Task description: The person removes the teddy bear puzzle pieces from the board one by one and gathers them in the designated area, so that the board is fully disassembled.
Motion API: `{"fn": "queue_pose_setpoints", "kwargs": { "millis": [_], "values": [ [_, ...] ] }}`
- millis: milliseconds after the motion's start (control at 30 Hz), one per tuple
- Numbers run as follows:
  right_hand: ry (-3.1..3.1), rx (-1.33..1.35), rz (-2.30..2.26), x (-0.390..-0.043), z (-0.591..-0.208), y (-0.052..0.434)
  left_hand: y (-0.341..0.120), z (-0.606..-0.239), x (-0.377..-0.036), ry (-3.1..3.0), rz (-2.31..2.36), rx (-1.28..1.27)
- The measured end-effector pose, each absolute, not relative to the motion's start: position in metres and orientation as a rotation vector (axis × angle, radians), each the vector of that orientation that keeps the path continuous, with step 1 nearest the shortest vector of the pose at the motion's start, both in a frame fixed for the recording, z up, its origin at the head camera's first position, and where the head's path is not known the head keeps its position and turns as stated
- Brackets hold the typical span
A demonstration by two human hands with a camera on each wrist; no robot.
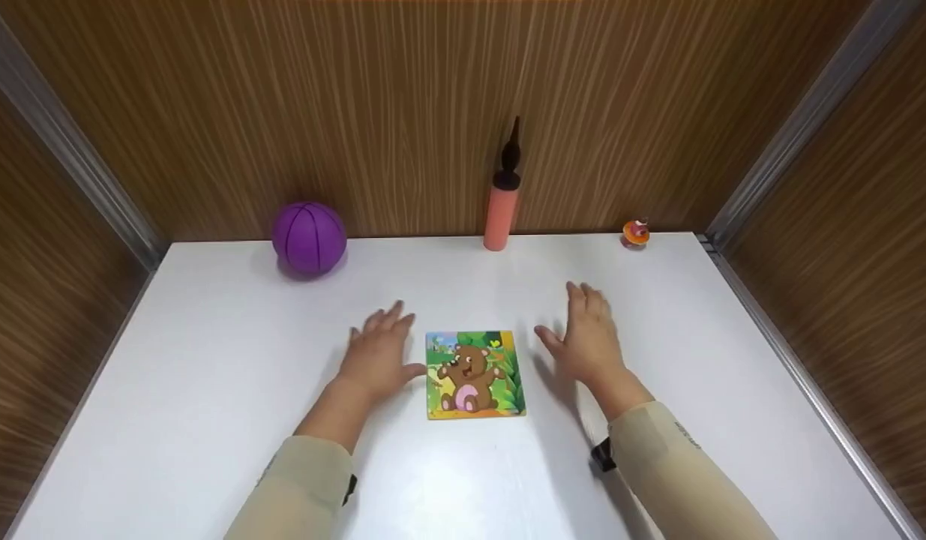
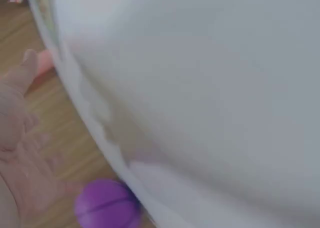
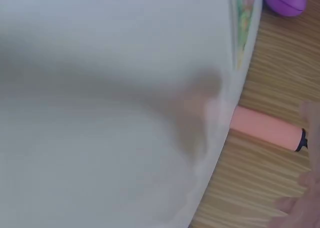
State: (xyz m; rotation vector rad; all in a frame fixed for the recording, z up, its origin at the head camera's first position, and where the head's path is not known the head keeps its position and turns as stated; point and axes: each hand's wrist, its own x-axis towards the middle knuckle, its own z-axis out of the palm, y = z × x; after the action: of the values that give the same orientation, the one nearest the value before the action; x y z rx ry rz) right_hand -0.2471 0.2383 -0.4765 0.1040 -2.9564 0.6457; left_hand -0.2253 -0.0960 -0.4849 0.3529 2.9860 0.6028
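The step in hand looks like an approach or a pause around the picture board, which lies flat, bear side up, near the middle of the worktop, between the two hands. The person's left grip is released, fingers spread, just beside the board's left edge; whether its thumb tip touches that edge or only hovers by it, I cannot tell. The right grip is also released, holding nothing, a little apart from the right edge, with its thumb turned inward. As I judge it, the next move calls for bringing thumbs and fingers in on opposite edges; so thin a piece would likely need a fingertip under its rim.

The worktop is plain white, with soft arm shadows and a bright glare below the board. Along its back stand a purple ball at left, a pink pump with its black nozzle up, and a small orange ornament at right. Wood-grain panels enclose the back and both sides, with grey metal strips at the corners
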Motion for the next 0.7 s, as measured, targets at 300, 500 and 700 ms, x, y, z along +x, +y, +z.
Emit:
{"fn": "queue_pose_setpoints", "kwargs": {
  "millis": [300,500,700],
  "values": [
    [-3.054,0.102,1.045,-0.247,-0.487,0.204,-0.041,-0.486,-0.220,2.857,0.737,0.522],
    [-3.112,0.108,1.121,-0.249,-0.496,0.186,-0.027,-0.494,-0.218,2.844,0.695,0.573],
    [-3.151,0.066,1.122,-0.254,-0.502,0.183,-0.018,-0.501,-0.218,2.827,0.620,0.568]
  ]
}}
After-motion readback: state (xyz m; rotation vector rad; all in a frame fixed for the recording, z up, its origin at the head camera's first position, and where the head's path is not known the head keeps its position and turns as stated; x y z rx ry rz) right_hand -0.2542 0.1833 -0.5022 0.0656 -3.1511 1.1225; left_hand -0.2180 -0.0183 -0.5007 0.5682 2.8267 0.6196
